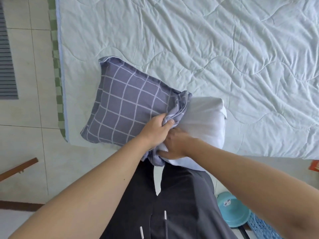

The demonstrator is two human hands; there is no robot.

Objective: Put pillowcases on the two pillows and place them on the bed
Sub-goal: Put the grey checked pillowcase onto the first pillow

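A white pillow (205, 121) lies at the near edge of the bed (224, 49), its left part inside a grey pillowcase (127, 104) with a white grid pattern. The case's bunched open edge runs across the pillow's middle. My left hand (158, 128) is shut on that bunched edge on top. My right hand (174, 144) grips the pillow's near side where the case's lower edge hangs down. The pillow's right end is bare. I see only one pillow.
A pale green quilted cover spreads over the bed, with a green checked border (57, 80) along its left side. Tiled floor lies to the left with a striped mat (6, 66). A blue plastic stool (233, 211) and a blue basket (264, 230) stand at lower right.
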